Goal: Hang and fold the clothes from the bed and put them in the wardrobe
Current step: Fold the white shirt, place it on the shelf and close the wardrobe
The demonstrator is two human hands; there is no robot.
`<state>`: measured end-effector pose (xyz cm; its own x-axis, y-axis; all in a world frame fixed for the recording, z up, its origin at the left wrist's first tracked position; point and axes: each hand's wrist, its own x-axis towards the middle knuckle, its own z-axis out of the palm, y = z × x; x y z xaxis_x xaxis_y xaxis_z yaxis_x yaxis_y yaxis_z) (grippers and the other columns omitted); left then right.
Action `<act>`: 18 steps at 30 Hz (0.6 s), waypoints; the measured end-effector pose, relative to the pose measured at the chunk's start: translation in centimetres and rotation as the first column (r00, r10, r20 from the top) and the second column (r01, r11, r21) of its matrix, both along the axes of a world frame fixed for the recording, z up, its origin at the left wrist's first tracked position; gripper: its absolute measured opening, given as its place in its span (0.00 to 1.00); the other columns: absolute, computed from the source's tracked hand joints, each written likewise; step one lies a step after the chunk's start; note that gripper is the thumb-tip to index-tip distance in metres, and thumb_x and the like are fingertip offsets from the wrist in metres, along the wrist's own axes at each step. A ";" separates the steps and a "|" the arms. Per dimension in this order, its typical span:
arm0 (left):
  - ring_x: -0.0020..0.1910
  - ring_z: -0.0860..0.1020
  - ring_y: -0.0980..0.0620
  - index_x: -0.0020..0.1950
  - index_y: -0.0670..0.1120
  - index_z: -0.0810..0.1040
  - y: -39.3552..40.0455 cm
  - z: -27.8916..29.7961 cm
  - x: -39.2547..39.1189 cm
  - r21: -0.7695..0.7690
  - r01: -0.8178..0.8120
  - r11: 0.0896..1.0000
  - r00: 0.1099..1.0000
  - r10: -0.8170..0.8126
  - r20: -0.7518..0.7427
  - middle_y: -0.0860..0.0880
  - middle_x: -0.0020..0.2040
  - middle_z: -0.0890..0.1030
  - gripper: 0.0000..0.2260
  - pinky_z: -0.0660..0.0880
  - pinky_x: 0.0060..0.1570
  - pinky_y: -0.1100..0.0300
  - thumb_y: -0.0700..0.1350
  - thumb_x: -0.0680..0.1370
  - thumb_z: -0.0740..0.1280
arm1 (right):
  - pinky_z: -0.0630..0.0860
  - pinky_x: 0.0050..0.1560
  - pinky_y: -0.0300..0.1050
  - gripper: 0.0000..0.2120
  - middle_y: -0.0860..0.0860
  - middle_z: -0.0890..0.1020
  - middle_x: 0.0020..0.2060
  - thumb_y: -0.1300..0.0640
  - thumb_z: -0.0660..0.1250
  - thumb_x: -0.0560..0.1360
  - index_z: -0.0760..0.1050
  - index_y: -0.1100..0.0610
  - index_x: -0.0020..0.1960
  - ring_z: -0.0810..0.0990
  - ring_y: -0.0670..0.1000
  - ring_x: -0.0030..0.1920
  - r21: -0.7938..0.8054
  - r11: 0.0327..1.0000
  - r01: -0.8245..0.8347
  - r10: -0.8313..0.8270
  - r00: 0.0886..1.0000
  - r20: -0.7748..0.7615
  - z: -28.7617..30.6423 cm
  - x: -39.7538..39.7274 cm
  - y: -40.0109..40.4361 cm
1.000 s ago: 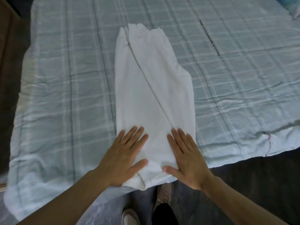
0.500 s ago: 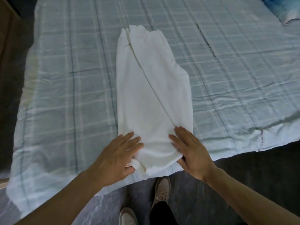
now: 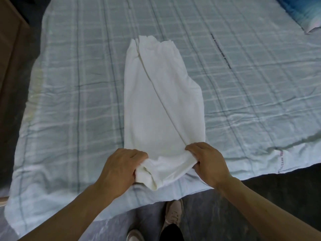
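We see a white garment (image 3: 161,105) lying lengthwise on the bed (image 3: 73,94), folded into a long narrow strip that runs away from us, its far end gathered and slightly ruffled, a diagonal seam or folded edge crossing it from upper left to lower right. The near end sits at the edge of the mattress, and here both hands have hold of it. The left hand (image 3: 119,168) has its fingers curled down round the near left corner, where the cloth bunches into a thick roll just beside the knuckles. The right hand (image 3: 207,162) grips the near right corner in the same manner — fingers bent over the top of the fabric, thumb tucked beneath as far as we can tell. Between the two hands the hem is lifted a little and sags in a shallow curve, while the rest of the garment lies flat on the sheet.

The bed is covered in a pale blue-green checked sheet (image 3: 243,94), wrinkled toward the right edge, hanging over the near side. A blue pillow (image 3: 302,11) shows at the far right corner. Below the mattress edge we make out a dark floor and two light shoes (image 3: 173,214) — the person's feet, standing close to the bed
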<state>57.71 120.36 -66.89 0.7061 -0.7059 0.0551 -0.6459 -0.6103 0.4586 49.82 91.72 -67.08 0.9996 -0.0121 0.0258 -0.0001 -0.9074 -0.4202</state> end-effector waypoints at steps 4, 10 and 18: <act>0.42 0.79 0.47 0.55 0.56 0.77 -1.1 1.7 2.6 -0.048 -0.190 0.981 0.979 0.185 -0.092 0.55 0.45 0.82 0.24 0.78 0.42 0.51 0.34 0.66 0.76 | 0.81 0.40 0.52 0.18 0.49 0.84 0.43 0.67 0.69 0.67 0.80 0.53 0.55 0.82 0.54 0.40 0.060 0.998 0.030 -0.029 0.999 -0.018 1.7 2.6 -1.5; 0.41 0.79 0.48 0.56 0.54 0.74 -3.7 4.9 7.9 -0.169 -0.193 0.967 0.981 0.187 -0.047 0.53 0.48 0.80 0.29 0.78 0.39 0.51 0.29 0.64 0.76 | 0.76 0.39 0.40 0.16 0.47 0.82 0.42 0.67 0.72 0.69 0.81 0.54 0.54 0.81 0.49 0.38 0.109 0.994 0.013 -0.024 0.995 0.099 4.7 7.5 -3.9; 0.42 0.78 0.52 0.52 0.46 0.80 -8.2 6.8 16.8 -0.366 -0.295 0.883 0.952 0.303 -0.036 0.52 0.45 0.79 0.16 0.74 0.41 0.57 0.29 0.69 0.70 | 0.77 0.46 0.44 0.11 0.48 0.83 0.43 0.57 0.62 0.72 0.81 0.56 0.50 0.81 0.48 0.43 0.253 0.963 0.093 -0.149 0.965 0.214 7.2 16.7 -7.1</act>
